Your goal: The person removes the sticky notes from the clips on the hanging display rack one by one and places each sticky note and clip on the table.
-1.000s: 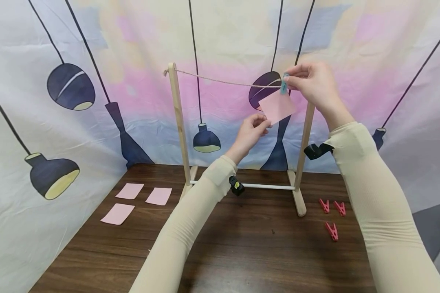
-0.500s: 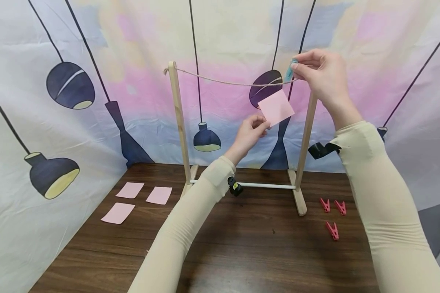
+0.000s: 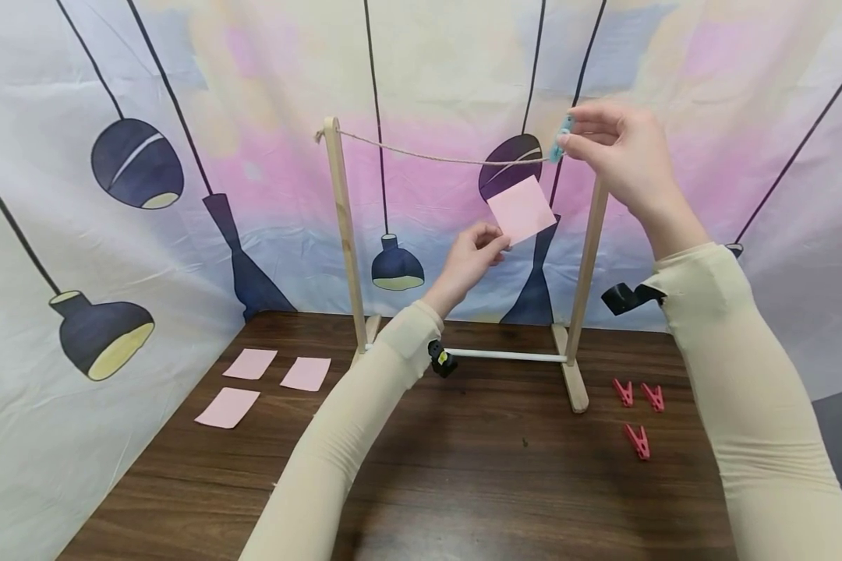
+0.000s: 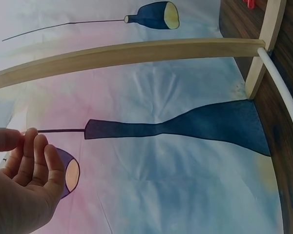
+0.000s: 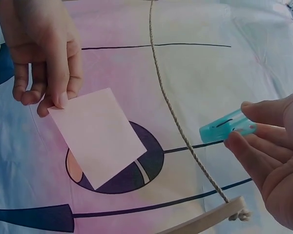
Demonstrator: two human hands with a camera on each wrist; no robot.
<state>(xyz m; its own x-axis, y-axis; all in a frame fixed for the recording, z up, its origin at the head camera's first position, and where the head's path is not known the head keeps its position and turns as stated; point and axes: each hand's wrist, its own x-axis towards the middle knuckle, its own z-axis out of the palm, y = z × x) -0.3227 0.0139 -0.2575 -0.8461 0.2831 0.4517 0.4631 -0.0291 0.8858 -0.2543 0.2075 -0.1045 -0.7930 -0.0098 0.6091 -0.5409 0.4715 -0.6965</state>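
My left hand (image 3: 472,261) pinches a square pink paper note (image 3: 522,209) by its lower left corner. The note hangs in the air just below the string (image 3: 449,160), apart from it in the right wrist view. Between the thumb and fingers of my right hand (image 3: 631,160) is a light blue clothespin (image 5: 227,127), held near the string's right part. In the right wrist view the clothespin sits off to the side of the string. The left wrist view shows the left hand (image 4: 29,180) with its fingertips together; the note is hidden there.
The string runs between two wooden posts (image 3: 346,234) joined by a white rod (image 3: 505,356). Three pink notes (image 3: 228,408) lie on the brown table (image 3: 463,483) at left. Three red clothespins (image 3: 637,442) lie at right. A lamp-patterned cloth (image 3: 288,257) hangs behind.
The right hand has drawn the clothespin up and right, off the note's top corner and away from the string. The note, still in the left hand, has shifted slightly left.
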